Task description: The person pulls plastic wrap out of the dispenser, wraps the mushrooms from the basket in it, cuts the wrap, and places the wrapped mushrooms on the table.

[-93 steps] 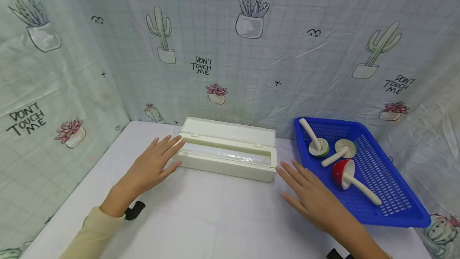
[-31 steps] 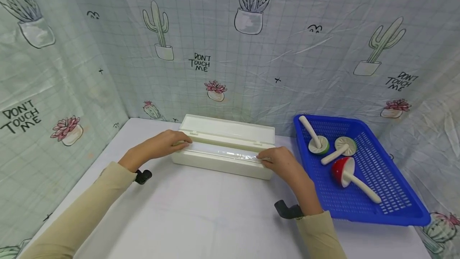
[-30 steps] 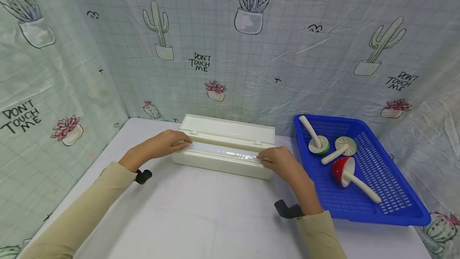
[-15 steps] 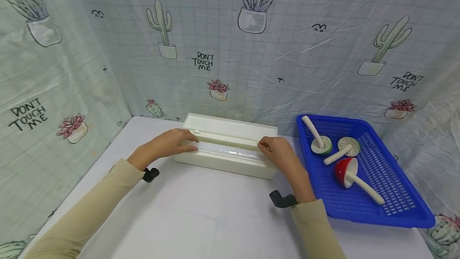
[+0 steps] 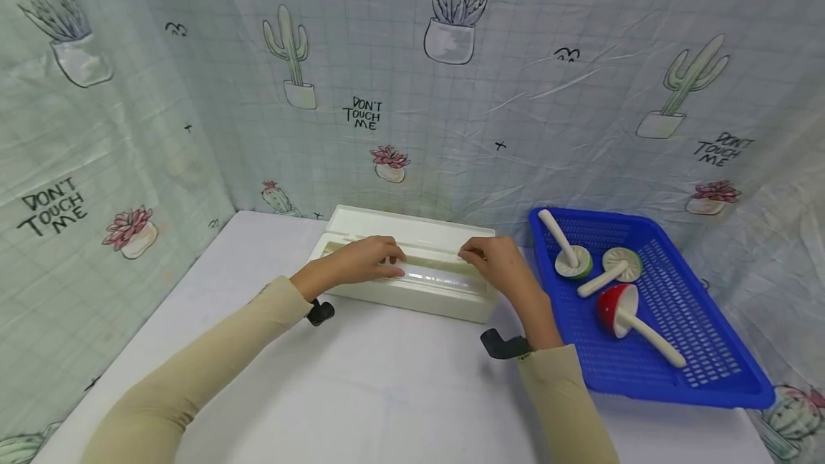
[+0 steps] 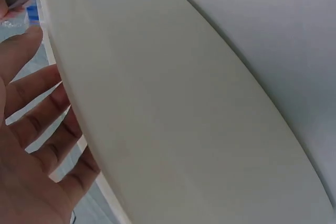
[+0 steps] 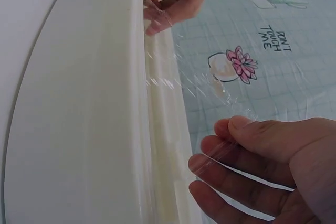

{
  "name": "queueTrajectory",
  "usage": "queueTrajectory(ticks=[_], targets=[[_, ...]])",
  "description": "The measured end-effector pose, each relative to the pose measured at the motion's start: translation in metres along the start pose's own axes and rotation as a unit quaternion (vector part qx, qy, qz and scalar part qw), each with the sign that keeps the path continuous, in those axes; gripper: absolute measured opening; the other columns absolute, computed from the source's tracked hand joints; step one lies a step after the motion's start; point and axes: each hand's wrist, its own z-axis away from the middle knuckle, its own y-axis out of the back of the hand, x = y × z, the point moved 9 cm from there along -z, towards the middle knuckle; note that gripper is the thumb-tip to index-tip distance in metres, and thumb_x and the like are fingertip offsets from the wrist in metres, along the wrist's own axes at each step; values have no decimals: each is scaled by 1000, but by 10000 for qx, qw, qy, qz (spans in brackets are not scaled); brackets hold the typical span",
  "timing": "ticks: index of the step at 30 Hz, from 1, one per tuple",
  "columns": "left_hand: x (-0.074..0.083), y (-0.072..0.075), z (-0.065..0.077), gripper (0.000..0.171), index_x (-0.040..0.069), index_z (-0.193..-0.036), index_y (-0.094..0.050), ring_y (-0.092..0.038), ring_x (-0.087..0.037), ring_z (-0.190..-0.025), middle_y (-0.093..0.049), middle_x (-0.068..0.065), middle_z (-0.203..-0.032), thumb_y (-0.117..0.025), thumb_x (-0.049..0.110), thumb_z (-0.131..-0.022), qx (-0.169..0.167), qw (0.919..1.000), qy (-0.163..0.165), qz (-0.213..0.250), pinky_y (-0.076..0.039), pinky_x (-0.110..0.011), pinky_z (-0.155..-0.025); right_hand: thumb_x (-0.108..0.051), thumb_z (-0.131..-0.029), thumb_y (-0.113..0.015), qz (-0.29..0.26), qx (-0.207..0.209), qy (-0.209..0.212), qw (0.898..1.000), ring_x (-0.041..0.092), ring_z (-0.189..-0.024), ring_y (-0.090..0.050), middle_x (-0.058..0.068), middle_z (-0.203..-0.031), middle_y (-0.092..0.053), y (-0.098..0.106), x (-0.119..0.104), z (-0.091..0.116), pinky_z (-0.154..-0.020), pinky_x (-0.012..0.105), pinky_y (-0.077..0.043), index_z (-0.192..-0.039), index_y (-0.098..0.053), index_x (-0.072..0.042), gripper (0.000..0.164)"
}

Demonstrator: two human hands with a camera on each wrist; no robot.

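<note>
A long white cling film dispenser (image 5: 402,299) stands on the table with its lid (image 5: 419,228) tipped back. Inside lies a shiny roll of cling film (image 5: 445,278). Over the right part of the box, my right hand (image 5: 501,263) pinches the film's loose end between thumb and index finger. Clear film (image 7: 168,74) stretches up from the box to that pinch in the right wrist view. My left hand (image 5: 361,261) reaches over the box's middle, fingertips right at the roll. Its fingers (image 6: 39,121) are spread and relaxed behind the front wall in the left wrist view.
Right of the box sits a blue plastic basket (image 5: 722,339). It holds a red-capped toy mushroom (image 5: 615,310) and two green-capped ones (image 5: 573,263) with pale stems. A cactus-printed curtain (image 5: 503,106) closes off the back and sides of the white table (image 5: 387,392).
Both hands, first open beside the box, have come onto the film roll. The right has lifted the film's loose end upward. The left has slid right along the roll to the middle.
</note>
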Motion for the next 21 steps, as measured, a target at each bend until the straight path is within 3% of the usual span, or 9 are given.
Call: queueTrajectory(ticks=[6,10,15,21], targets=[[7,-2,-7,17,10,-112,-75,-62,-14,-93,-66,0,-105,-67,21,-100,285,9995,-140,74,-53,-29,-81,-12,-97,-69,-214,90,34,9997,14,-70,-63,3,-80,-72,3,-1,1,-63,33,-52,-99,-78,-5,12],[7,2,-4,9,10,-104,-73,-62,-13,-89,-68,1,-101,-66,14,-100,566,9982,-180,81,-54,-29,-79,-12,-96,-70,-232,220,32,9995,15,-71,-63,3,-80,-72,5,-2,-2,-64,35,-53,-97,-78,-5,10],[7,3,2,9,9,-106,-67,-62,-12,-90,-69,0,-100,-60,14,-104,639,9979,-122,-17,-54,-30,-79,-12,-97,-70,-192,261,-42,9995,19,-77,-68,5,-83,-74,5,-1,-4,-69,40,-56,-97,-78,-4,12],[12,9,8,6,9,-104,-58,-57,-10,-75,-68,3,-90,-53,11,-107,795,9968,-98,-76,-47,-26,-63,-13,-97,-69,-222,271,-151,9993,24,-82,-71,8,-85,-75,8,1,-2,-72,43,-58,-99,-77,-2,14]])
